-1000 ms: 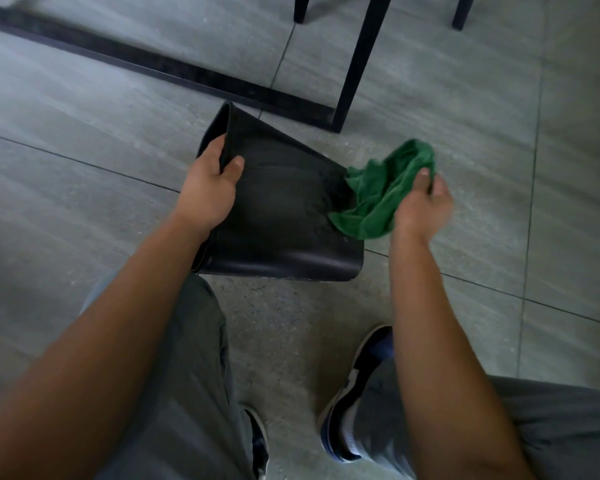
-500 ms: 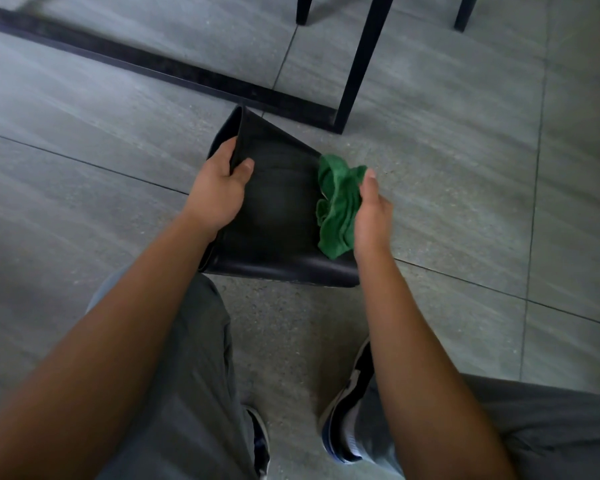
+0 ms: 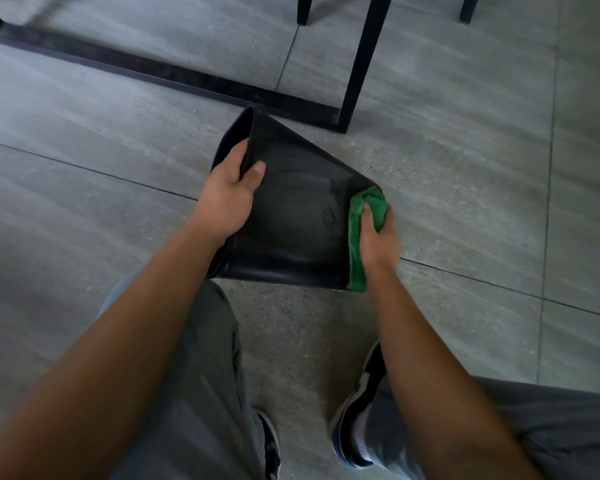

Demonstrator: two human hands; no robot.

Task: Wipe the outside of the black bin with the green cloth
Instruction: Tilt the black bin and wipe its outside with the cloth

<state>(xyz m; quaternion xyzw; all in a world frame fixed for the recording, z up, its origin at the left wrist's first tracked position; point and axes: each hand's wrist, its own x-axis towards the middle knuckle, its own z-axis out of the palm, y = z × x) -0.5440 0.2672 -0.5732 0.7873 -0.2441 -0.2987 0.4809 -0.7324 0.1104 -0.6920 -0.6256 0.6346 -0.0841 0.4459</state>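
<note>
- Head view: the black bin (image 3: pixel 291 220) lies tipped on the grey floor (image 3: pixel 465 202), near a black frame (image 3: pixel 174 76).
- Left hand (image 3: pixel 227 199) grips its rim, thumb outside, fingers curled inside.
- Right hand (image 3: pixel 378 237) presses the green cloth (image 3: pixel 355 244) against the bin's right side, fingers curled over it.

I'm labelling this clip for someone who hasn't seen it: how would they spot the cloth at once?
Start at the black bin, tipped over on the grey tiled floor in front of the person's knees. Along its right edge the right hand presses a crumpled green cloth against the outer wall. It is the only brightly coloured, soft thing there.
</note>
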